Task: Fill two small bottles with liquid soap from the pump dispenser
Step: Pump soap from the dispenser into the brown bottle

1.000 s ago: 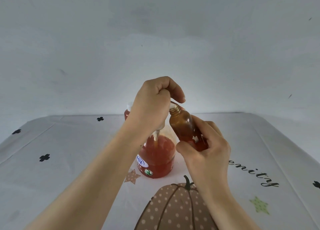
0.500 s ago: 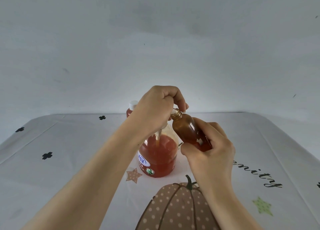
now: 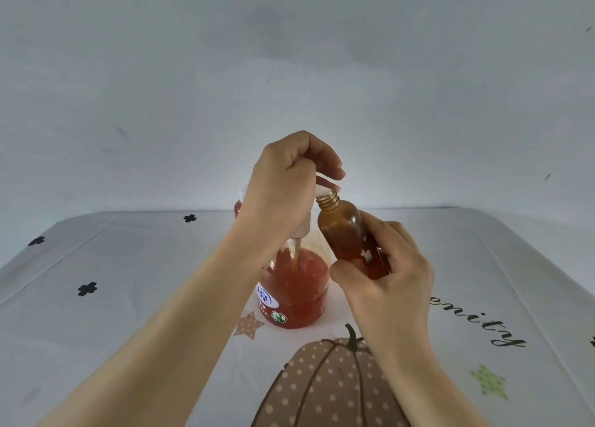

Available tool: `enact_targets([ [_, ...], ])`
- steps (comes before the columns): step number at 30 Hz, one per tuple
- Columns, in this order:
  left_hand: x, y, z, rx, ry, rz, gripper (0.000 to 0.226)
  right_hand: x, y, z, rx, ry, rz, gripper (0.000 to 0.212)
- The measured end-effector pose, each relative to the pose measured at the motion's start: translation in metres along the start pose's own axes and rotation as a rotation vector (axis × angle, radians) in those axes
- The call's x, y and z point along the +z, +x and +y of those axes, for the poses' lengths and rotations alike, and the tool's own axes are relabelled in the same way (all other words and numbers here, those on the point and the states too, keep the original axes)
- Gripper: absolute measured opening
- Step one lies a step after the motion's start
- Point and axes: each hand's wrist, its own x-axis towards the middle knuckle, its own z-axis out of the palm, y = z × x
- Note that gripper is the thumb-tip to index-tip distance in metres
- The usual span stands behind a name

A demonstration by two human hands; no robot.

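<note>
Clasping the pump head (image 3: 323, 189) is the left hand (image 3: 283, 182); the right hand (image 3: 389, 275) grips the light, likely slippery bottle (image 3: 343, 230) low.

Pump head (image 3: 323, 190) mostly hidden under left hand (image 3: 283, 188); 2nd bottle (image 3: 237, 208) behind it.

Your bottle (image 3: 341, 230) is smooth, glossy, amber-translucent; glass or plastic, you cannot tell. Its threaded neck shines. At 8 o'clock from it the dispenser (image 3: 294, 291) is clear glossy plastic, its pump (image 3: 305, 227) white matt plastic. The cloth (image 3: 145, 298) looks smooth.
</note>
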Motion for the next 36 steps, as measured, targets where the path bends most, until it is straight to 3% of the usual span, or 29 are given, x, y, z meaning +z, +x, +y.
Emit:
enact_targets([
  [16, -0.001, 0.001, -0.002, 0.003, 0.025, -0.027, 0.042, 0.0, 0.0, 0.003, -0.012, -0.018, 0.004, 0.046],
  [27, -0.002, 0.001, -0.007, 0.042, 0.22, -0.098, 0.045, 0.0, 0.0, 0.007, 0.016, -0.023, 0.016, 0.036],
  [36, -0.001, -0.003, -0.001, 0.018, 0.36, -0.158, 0.047, -0.002, -0.001, 0.011, 0.022, -0.064, 0.035, 0.041],
])
